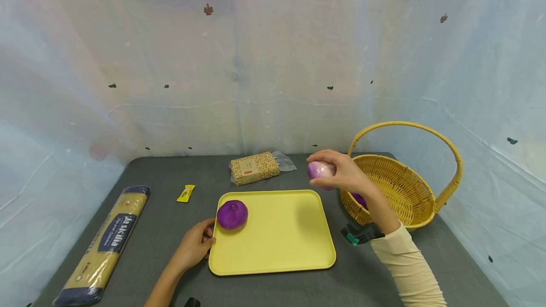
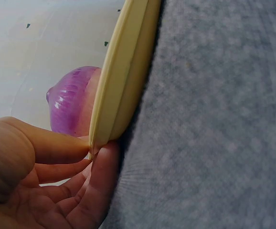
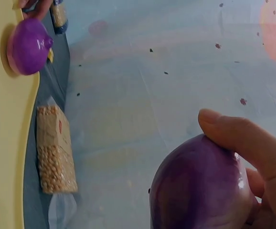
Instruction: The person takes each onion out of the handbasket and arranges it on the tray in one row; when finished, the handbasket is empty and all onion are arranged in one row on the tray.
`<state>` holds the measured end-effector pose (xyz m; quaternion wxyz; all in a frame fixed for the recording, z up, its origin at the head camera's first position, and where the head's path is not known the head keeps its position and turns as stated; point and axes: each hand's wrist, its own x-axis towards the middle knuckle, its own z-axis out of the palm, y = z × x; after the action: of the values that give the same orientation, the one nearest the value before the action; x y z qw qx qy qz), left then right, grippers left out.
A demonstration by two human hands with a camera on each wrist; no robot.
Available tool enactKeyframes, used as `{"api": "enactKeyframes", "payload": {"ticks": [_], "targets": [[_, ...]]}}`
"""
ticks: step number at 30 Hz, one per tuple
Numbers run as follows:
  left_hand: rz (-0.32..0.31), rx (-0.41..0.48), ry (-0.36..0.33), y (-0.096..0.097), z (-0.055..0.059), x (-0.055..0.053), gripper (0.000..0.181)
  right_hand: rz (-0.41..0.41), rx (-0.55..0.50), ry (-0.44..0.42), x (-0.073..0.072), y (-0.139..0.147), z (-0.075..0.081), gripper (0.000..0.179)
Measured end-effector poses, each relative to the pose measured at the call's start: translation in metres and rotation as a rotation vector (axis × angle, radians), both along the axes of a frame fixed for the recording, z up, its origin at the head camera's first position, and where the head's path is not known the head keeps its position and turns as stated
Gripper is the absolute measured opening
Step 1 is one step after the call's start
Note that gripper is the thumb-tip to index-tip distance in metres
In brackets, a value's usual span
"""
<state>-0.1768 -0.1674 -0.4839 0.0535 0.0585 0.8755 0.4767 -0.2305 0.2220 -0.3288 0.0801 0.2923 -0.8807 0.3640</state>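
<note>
A purple onion (image 1: 321, 169) is held in my right hand (image 1: 350, 173), up above the table between the yellow tray (image 1: 277, 236) and the wicker basket (image 1: 398, 193). In the right wrist view, the thumb lies over the side of this glossy onion (image 3: 197, 186). My left hand (image 1: 192, 246) pinches the tray's left rim, thumb on top and fingers underneath, as the left wrist view shows. A second purple onion (image 1: 232, 215) sits on the tray's upper left, close to that hand. Another purple thing (image 1: 360, 200) shows inside the basket, mostly hidden by my right forearm.
A vacuum-packed bag of pale beans or grains (image 1: 255, 168) lies behind the tray. A small yellow packet (image 1: 186, 193) is at the back left. The long spaghetti pack (image 1: 106, 245) lies along the left side. The basket's tall handle (image 1: 454, 155) arches up at the right.
</note>
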Motion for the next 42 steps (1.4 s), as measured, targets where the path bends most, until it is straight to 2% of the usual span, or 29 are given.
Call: {"api": "enactKeyframes", "payload": {"ticks": [5,9,14,28,33,42], "targets": [[-0.002,0.000,-0.015,0.000,0.001,0.000,0.047,0.028,0.011,-0.009,0.000,-0.013,-0.004,0.050],[-0.003,-0.001,-0.001,-0.001,0.001,-0.001,0.047,0.048,0.023,-0.002,-0.004,-0.021,-0.011,0.050],[-0.003,-0.011,0.006,-0.001,0.000,-0.001,0.047,0.055,0.048,0.021,-0.011,-0.031,-0.025,0.048],[0.001,-0.010,0.006,-0.001,0.001,-0.001,0.046,0.087,0.072,-0.048,-0.022,-0.063,-0.060,0.047],[0.003,-0.014,0.009,-0.001,0.001,-0.001,0.046,0.088,0.117,-0.051,-0.025,-0.076,-0.074,0.047],[0.001,-0.018,0.002,-0.001,-0.002,-0.001,0.046,0.108,0.159,-0.048,-0.024,-0.095,-0.098,0.046]]}}
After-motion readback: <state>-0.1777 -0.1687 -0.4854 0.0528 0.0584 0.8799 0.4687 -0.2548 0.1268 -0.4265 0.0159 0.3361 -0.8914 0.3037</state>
